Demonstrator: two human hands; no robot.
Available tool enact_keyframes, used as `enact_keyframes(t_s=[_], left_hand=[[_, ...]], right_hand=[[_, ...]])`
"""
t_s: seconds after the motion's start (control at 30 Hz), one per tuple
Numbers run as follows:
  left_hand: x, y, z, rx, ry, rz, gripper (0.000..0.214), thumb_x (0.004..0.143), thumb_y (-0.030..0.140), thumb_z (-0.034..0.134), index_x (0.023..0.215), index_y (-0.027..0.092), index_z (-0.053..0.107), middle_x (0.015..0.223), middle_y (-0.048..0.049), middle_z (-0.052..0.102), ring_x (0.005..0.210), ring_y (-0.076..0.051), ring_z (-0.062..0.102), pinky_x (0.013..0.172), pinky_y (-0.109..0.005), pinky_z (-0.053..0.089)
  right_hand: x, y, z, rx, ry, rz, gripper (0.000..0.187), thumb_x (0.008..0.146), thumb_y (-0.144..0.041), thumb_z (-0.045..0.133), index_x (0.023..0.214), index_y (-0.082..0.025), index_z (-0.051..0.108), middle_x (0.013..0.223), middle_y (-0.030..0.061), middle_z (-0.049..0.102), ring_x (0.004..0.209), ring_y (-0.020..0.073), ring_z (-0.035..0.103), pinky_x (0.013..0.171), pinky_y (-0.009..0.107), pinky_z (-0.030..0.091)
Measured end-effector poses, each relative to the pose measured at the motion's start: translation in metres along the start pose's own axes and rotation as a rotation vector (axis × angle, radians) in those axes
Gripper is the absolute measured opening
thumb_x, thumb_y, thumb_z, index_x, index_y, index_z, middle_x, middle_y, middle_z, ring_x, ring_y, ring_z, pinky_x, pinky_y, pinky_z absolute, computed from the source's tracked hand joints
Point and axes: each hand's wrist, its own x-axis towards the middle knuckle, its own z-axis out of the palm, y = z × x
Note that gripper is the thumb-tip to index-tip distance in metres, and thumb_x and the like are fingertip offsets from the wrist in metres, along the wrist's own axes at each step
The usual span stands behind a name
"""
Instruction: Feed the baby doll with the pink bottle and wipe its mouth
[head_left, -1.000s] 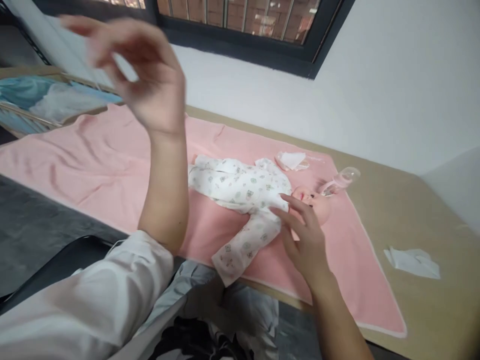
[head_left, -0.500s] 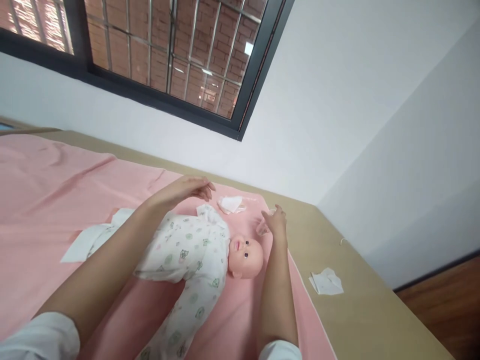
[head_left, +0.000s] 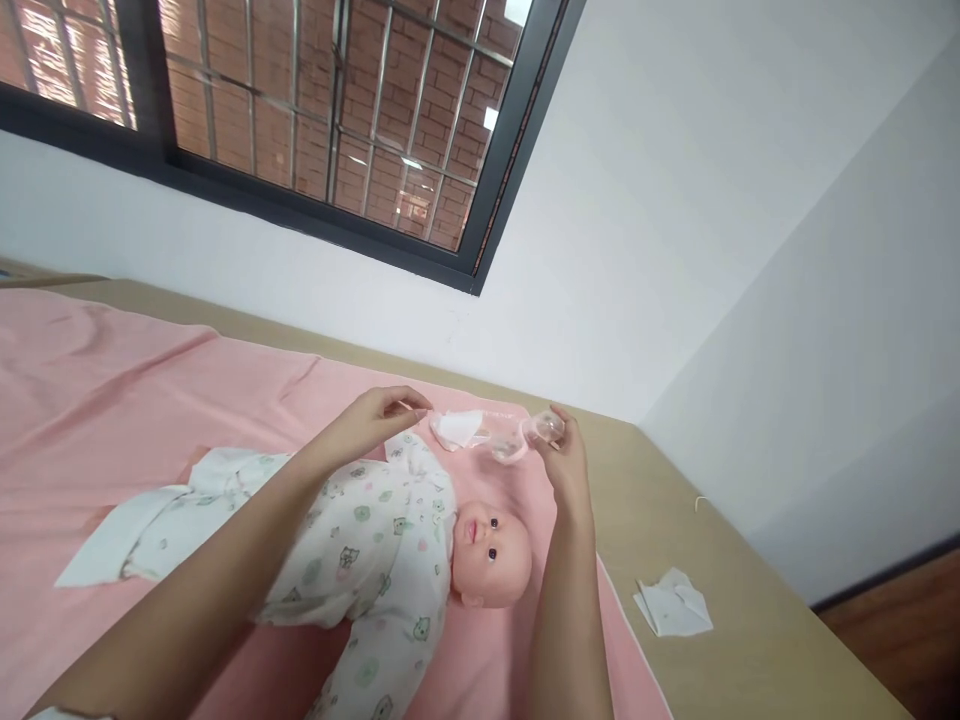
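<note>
A baby doll (head_left: 487, 550) in a white printed sleepsuit (head_left: 360, 550) lies on a pink blanket (head_left: 112, 400). My right hand (head_left: 566, 465) is raised beyond the doll's head and is closed on a clear baby bottle (head_left: 525, 440). My left hand (head_left: 379, 420) hovers over the doll's far shoulder with thumb and fingertips pinched; I cannot make out anything in them. A folded white cloth (head_left: 456, 428) lies on the blanket just past my left fingertips.
The blanket covers a tan table (head_left: 750, 620) set against a white wall under a barred window (head_left: 300, 110). A crumpled white tissue (head_left: 673, 603) lies on the bare table to the right. A white sheet (head_left: 105, 535) lies by the doll's legs.
The view swung right and up. My right hand left the doll's chest, reached past its head and lifted the bottle. My left hand came down from high on the left to the doll's shoulder.
</note>
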Motion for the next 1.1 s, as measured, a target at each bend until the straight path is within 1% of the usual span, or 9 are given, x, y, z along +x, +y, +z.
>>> enact_keyframes(t_s=[0.17, 0.23, 0.33, 0.43, 0.53, 0.63, 0.8, 0.9, 1.1], left_hand=[[-0.009, 0.018, 0.021, 0.166, 0.063, 0.128, 0.033, 0.083, 0.036, 0.059, 0.113, 0.022, 0.061, 0.121, -0.0059, 0.063, 0.106, -0.023, 0.06, 0.091, -0.036, 0.048], [-0.012, 0.022, 0.024, 0.202, 0.062, 0.162, 0.046, 0.08, 0.035, 0.063, 0.123, 0.022, 0.055, 0.126, -0.0066, 0.06, 0.114, -0.024, 0.056, 0.097, -0.037, 0.045], [-0.016, 0.023, 0.023, 0.239, 0.034, 0.134, 0.068, 0.075, 0.036, 0.067, 0.137, 0.022, 0.042, 0.132, -0.0085, 0.056, 0.123, -0.027, 0.051, 0.102, -0.039, 0.042], [-0.019, 0.024, 0.02, 0.306, 0.011, 0.095, 0.079, 0.073, 0.026, 0.063, 0.146, 0.023, 0.032, 0.127, -0.0091, 0.059, 0.119, -0.029, 0.054, 0.092, -0.038, 0.048], [-0.019, 0.026, 0.02, 0.346, -0.013, 0.055, 0.087, 0.068, 0.017, 0.057, 0.149, 0.023, 0.025, 0.112, -0.0065, 0.066, 0.102, -0.028, 0.062, 0.074, -0.031, 0.05], [-0.019, 0.028, 0.021, 0.388, 0.022, 0.052, 0.083, 0.065, 0.017, 0.058, 0.144, 0.022, 0.034, 0.113, -0.0058, 0.066, 0.097, -0.027, 0.063, 0.071, -0.03, 0.048], [-0.02, 0.034, 0.02, 0.574, 0.069, 0.162, 0.048, 0.066, 0.017, 0.058, 0.113, 0.022, 0.063, 0.108, -0.0038, 0.069, 0.092, -0.025, 0.063, 0.088, -0.039, 0.042], [-0.02, 0.037, 0.019, 0.58, 0.034, 0.163, 0.037, 0.065, 0.015, 0.057, 0.1, 0.023, 0.067, 0.096, -0.0024, 0.07, 0.082, -0.022, 0.063, 0.082, -0.036, 0.042], [-0.022, 0.037, 0.016, 0.578, -0.007, 0.17, 0.04, 0.064, 0.013, 0.058, 0.1, 0.024, 0.068, 0.09, -0.001, 0.071, 0.077, -0.02, 0.062, 0.074, -0.032, 0.041]], right_hand=[[-0.025, -0.045, 0.032, 0.289, -0.23, -0.119, 0.062, 0.068, -0.033, 0.075, 0.125, -0.024, 0.052, 0.119, 0.0087, 0.063, 0.109, 0.0218, 0.061, 0.095, 0.04, 0.051], [-0.036, -0.057, 0.044, 0.332, -0.326, -0.148, 0.061, 0.068, -0.033, 0.077, 0.124, -0.026, 0.053, 0.12, 0.0077, 0.063, 0.111, 0.0218, 0.06, 0.094, 0.039, 0.052], [-0.05, -0.07, 0.058, 0.374, -0.433, -0.176, 0.058, 0.07, -0.034, 0.077, 0.123, -0.028, 0.054, 0.124, 0.0067, 0.06, 0.115, 0.0215, 0.058, 0.094, 0.037, 0.053], [-0.06, -0.076, 0.067, 0.432, -0.465, -0.186, 0.056, 0.07, -0.034, 0.078, 0.12, -0.029, 0.054, 0.128, 0.0062, 0.058, 0.118, 0.0214, 0.056, 0.095, 0.037, 0.053], [-0.065, -0.078, 0.073, 0.468, -0.488, -0.198, 0.057, 0.07, -0.033, 0.078, 0.121, -0.03, 0.053, 0.128, 0.0049, 0.058, 0.119, 0.0203, 0.056, 0.097, 0.036, 0.053], [-0.066, -0.079, 0.074, 0.43, -0.498, -0.221, 0.058, 0.069, -0.033, 0.08, 0.121, -0.03, 0.054, 0.129, 0.0045, 0.057, 0.12, 0.0199, 0.055, 0.099, 0.037, 0.051], [-0.067, -0.082, 0.069, 0.366, -0.454, -0.218, 0.049, 0.064, -0.032, 0.082, 0.108, -0.028, 0.06, 0.117, 0.0031, 0.062, 0.112, 0.0195, 0.058, 0.095, 0.037, 0.053], [-0.069, -0.084, 0.068, 0.361, -0.452, -0.184, 0.047, 0.064, -0.032, 0.083, 0.105, -0.027, 0.062, 0.114, 0.0033, 0.063, 0.109, 0.0191, 0.06, 0.093, 0.037, 0.055], [-0.068, -0.084, 0.065, 0.349, -0.48, -0.157, 0.049, 0.061, -0.032, 0.085, 0.104, -0.025, 0.064, 0.113, 0.0043, 0.066, 0.107, 0.0201, 0.062, 0.092, 0.038, 0.055]])
